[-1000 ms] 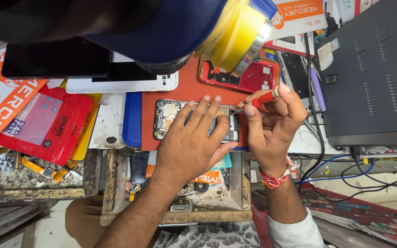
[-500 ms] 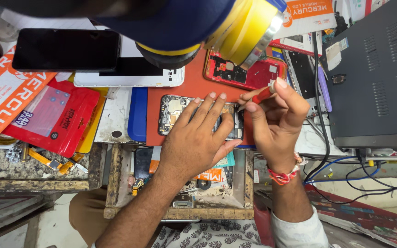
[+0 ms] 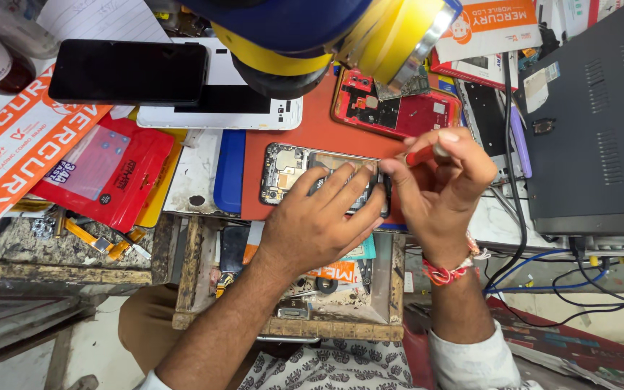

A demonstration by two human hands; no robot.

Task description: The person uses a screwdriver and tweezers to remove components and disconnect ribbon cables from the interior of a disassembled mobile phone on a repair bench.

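An opened phone (image 3: 287,168) with its circuit board bare lies on an orange mat (image 3: 305,130). My left hand (image 3: 319,220) presses flat on its right half, fingers spread over it. My right hand (image 3: 442,188) pinches a red-handled screwdriver (image 3: 422,154), its tip hidden at the phone's right end beside my left fingertips. A red phone back cover (image 3: 399,108) with exposed parts lies just beyond on the mat.
A black phone (image 3: 128,71) rests on a white tablet (image 3: 218,108) at the back left. Red packets (image 3: 102,173) and orange boxes sit left. A dark grey metal box (image 3: 594,123) stands right, with cables (image 3: 543,267) below it. A blue-and-yellow lamp head (image 3: 305,36) overhangs.
The view has shifted so the bench sits lower in frame. My right hand has rolled the screwdriver slightly at the phone's right end; my left hand stays pressed on the phone.
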